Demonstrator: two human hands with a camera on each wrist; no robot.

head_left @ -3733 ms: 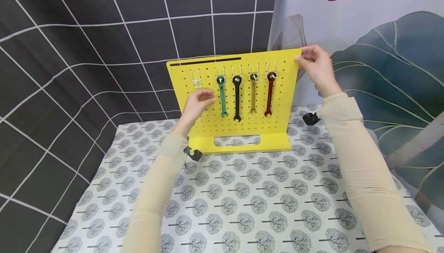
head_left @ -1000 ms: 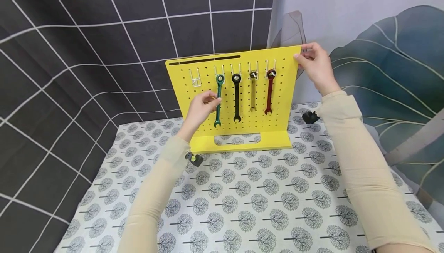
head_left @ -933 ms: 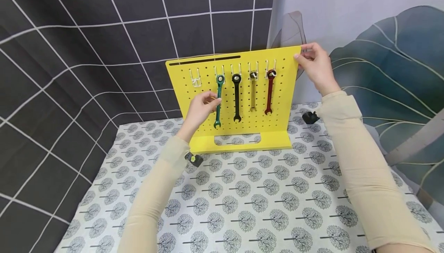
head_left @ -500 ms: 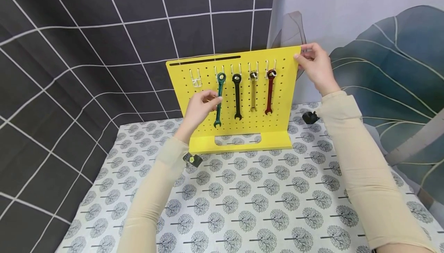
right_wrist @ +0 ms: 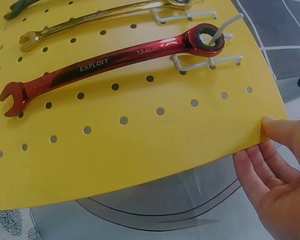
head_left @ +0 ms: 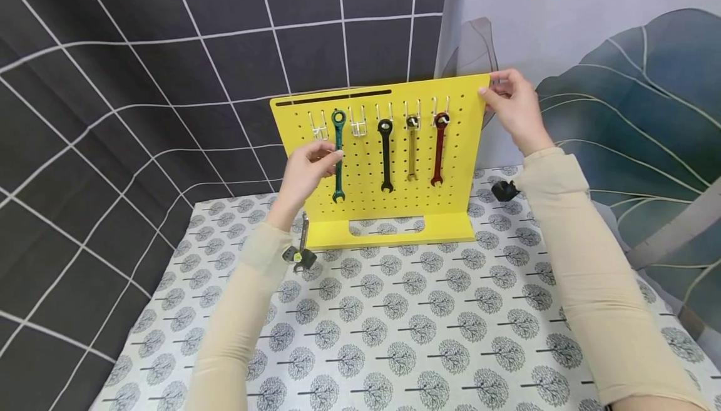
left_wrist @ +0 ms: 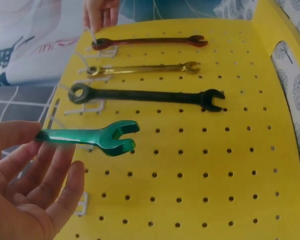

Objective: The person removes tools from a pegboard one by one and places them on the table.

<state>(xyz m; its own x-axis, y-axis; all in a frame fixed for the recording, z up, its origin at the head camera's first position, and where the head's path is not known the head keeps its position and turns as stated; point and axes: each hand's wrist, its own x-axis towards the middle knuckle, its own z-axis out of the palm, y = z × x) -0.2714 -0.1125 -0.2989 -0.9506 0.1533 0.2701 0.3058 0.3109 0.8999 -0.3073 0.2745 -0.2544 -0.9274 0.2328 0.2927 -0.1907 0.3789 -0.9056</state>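
Observation:
My left hand [head_left: 308, 170] pinches a green combination wrench [head_left: 338, 173] by its shank, ring end up, in front of the yellow pegboard [head_left: 372, 204]. The wrench is off its white hook [head_left: 358, 128] and stands just left of it. In the left wrist view its open jaw points away from the palm, while the thumb and fingers hide the ring end. At the board's upper right corner my right hand [head_left: 515, 111] grips the edge, thumb in front and fingers behind. Black [head_left: 385, 157], gold [head_left: 412, 151] and red [head_left: 439, 151] wrenches hang on hooks.
A bare white hook [head_left: 319, 131] is at the board's far left. By the left end of the base, a slim grey metal piece [head_left: 305, 233] shows partly behind the left wrist. The board stands on a tree-print cloth [head_left: 394, 323], with a dark gridded curtain [head_left: 225, 73] behind.
The left hand came to the green wrench on its hook, took hold of it, lifted it off and moved it left. The right hand keeps its grip on the board corner.

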